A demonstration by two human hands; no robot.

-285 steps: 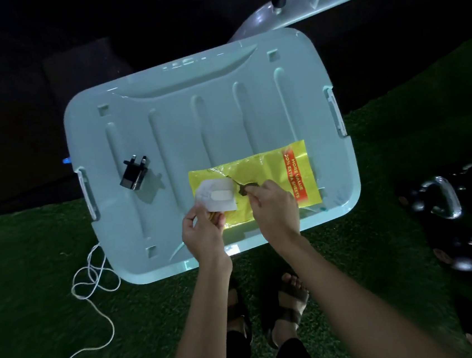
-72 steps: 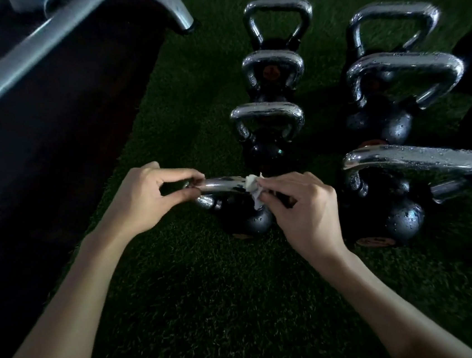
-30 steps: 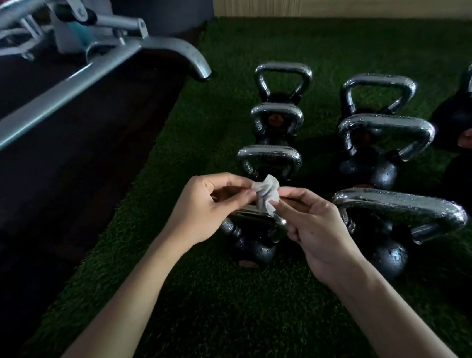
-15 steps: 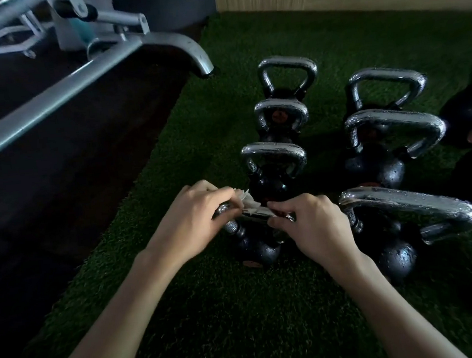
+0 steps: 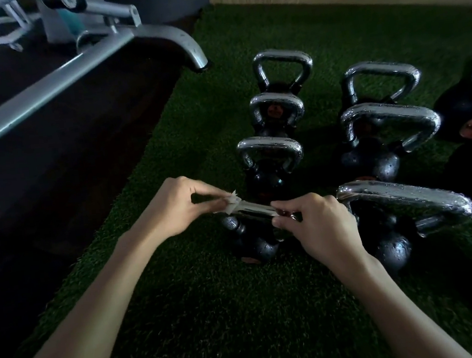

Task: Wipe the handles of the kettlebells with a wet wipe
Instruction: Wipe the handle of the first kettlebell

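near kettlebell (image 5: 250, 243) on the turf (image 5: 242, 309) out front, wet wipe (image 5: 231, 203) on the left end of its handle (image 5: 257, 209), three more (image 5: 269, 144) lined up behind it, another kettlebell (image 5: 393, 245) just right, metal frame (image 5: 44, 88) far left

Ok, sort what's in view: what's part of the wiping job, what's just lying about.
In the job: wet wipe, left hand pinching it, right hand gripping nearest kettlebell handle, other kettlebells.
Lying about: grey metal frame, green turf.

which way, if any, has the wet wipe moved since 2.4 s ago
Yes: along the nearest kettlebell's handle, the wet wipe went from the right end to the left end, into the left hand.
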